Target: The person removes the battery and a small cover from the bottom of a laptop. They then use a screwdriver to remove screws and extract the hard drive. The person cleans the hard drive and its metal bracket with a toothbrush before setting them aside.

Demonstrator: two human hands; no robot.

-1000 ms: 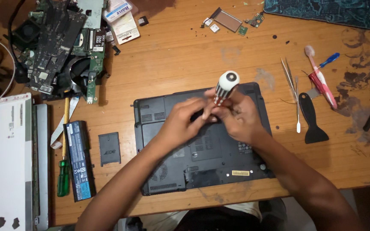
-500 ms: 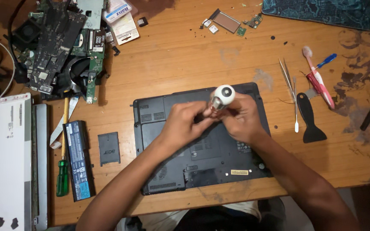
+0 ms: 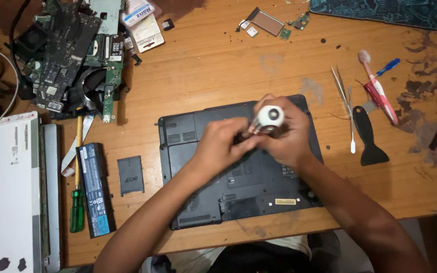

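Two small white packages (image 3: 142,23) with coloured printing lie at the top of the frame, left of centre, overlapping the edge of a heap of circuit boards (image 3: 72,55) in the upper left. A pale rectangular label (image 3: 285,201) sits low on the underside of the black laptop (image 3: 218,197), near its lower right edge. Left of the laptop, a long black battery (image 3: 95,189) carries a blue-and-white label along its length, and a small dark cover panel (image 3: 130,175) lies just beside it. A green-handled screwdriver (image 3: 77,207) lies left of the battery, and a white screen panel (image 3: 3,197) fills the lower left.

At the middle of the frame both hands meet over the upturned laptop on the wooden worktop (image 3: 213,65). The right hand (image 3: 289,139) has its fingers curled closed around a screwdriver with a white round-capped handle (image 3: 269,117), the cap pointing up toward the camera. The left hand (image 3: 223,144) has its fingers bent inward and pinched at the lower part of that tool, just beneath the handle; the tip itself is hidden by the fingers, so where it meets the laptop cannot be told.

On the right of the frame lie thin metal tweezers (image 3: 341,88), a black flat scraper (image 3: 367,136), a red-and-white toothbrush (image 3: 378,91) and a blue pen (image 3: 388,66).
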